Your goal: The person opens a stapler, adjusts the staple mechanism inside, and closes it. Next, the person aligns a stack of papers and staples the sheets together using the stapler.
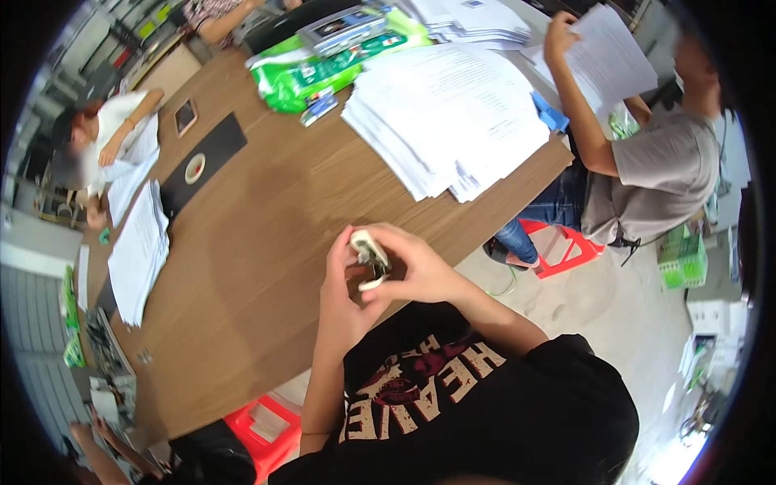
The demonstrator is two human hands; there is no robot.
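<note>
Between my two hands, just above the near edge of the wooden table [267, 267], is a small white stapler [368, 246] with metal parts showing in its middle. Its two white ends stand apart, so it appears spread open. My left hand [338, 279] curls around its left side, and the fingers are closed on it. From the other side, my right hand [416, 271] grips it with thumb and fingers. The fingers partly cover the stapler, and its inner details are too small to make out.
Stacked papers [453, 113] lie ahead, beside a green package [283, 81]. At left are more papers [139, 250], a tape roll [195, 168] and a phone [186, 117]. One person [655, 170] at right holds sheets; another [121, 137] sits across at left. Red stools [566, 250] stand near the table.
</note>
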